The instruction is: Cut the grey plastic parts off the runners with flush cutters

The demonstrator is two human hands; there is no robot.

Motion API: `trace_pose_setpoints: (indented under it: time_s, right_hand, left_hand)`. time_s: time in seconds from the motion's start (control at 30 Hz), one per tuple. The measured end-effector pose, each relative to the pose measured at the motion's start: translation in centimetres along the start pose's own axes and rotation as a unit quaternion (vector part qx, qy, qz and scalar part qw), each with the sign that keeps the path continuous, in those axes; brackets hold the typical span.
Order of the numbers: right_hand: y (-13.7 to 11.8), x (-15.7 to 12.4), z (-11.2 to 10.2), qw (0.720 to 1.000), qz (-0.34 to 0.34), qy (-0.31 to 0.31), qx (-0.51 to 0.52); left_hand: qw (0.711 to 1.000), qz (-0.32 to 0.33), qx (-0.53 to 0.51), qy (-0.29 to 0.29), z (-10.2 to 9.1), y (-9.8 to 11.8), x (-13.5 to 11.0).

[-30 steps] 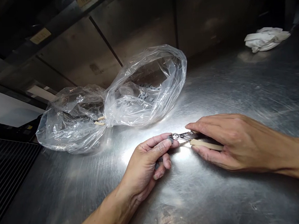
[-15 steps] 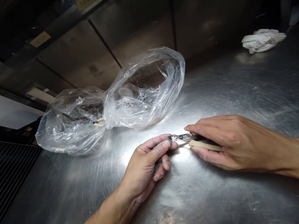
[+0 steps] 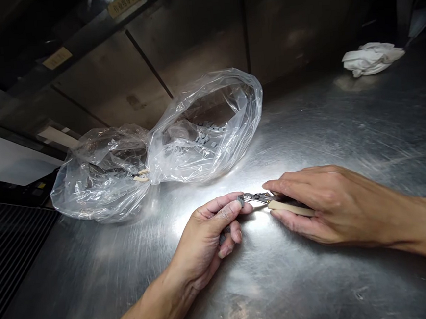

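Observation:
Between the thumb and forefinger of my left hand (image 3: 211, 228) is a small grey piece (image 3: 241, 200). More grey material shows under its curled lower fingers, mostly hidden. My right hand (image 3: 323, 205) is wrapped round the cream-coloured handles of a pair of pliers or nippers (image 3: 290, 208). The metal jaws point left and meet the grey piece at my left fingertips. Whether the jaws grip or cut it is too small to tell. Both hands are just above the shiny metal table (image 3: 282, 291).
Behind my hands stands an open clear plastic bag (image 3: 247, 127) holding several small grey pieces (image 3: 204, 138). Left of it lies another clear bag (image 3: 90, 198), with cream-tipped handles (image 3: 142, 176) beside it. A crumpled white cloth (image 3: 373, 59) lies at the far right. A metal wall (image 3: 197, 47) rises behind.
The handles of the pliers look slightly closer together under my right hand. Both hands stay in nearly the same place; the whole view has shifted only slightly.

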State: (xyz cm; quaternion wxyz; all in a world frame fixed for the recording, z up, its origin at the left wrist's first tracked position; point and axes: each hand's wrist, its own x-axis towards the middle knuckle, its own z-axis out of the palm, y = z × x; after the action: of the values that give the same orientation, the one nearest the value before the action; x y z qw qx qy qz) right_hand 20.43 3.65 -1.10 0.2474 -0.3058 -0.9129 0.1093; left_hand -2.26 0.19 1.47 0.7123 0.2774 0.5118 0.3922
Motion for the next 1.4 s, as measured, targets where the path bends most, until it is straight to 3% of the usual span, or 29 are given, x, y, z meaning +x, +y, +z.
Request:
trace_pose_setpoints:
  time_s: [0.43, 0.77, 1.0, 1.4]
  right_hand:
    - [-0.1, -0.2, -0.1, 1.0, -0.006, -0.009, 0.002]
    - [0.9, 0.3, -0.6, 0.996, 0.077, 0.029, 0.017]
    - [0.5, 0.3, -0.3, 0.999, 0.027, 0.017, 0.017]
    - [0.6, 0.2, -0.3, 0.999, 0.022, 0.036, 0.013]
  left_hand:
    - [1.0, -0.001, 0.014, -0.003, 0.1, -0.1, 0.0]
    - [1.0, 0.005, -0.015, 0.01, -0.3, -0.2, 0.0]
    - [0.999, -0.002, -0.036, -0.001, -0.2, -0.3, 0.1]
    - [0.999, -0.007, -0.042, -0.006, -0.1, -0.1, -0.1]
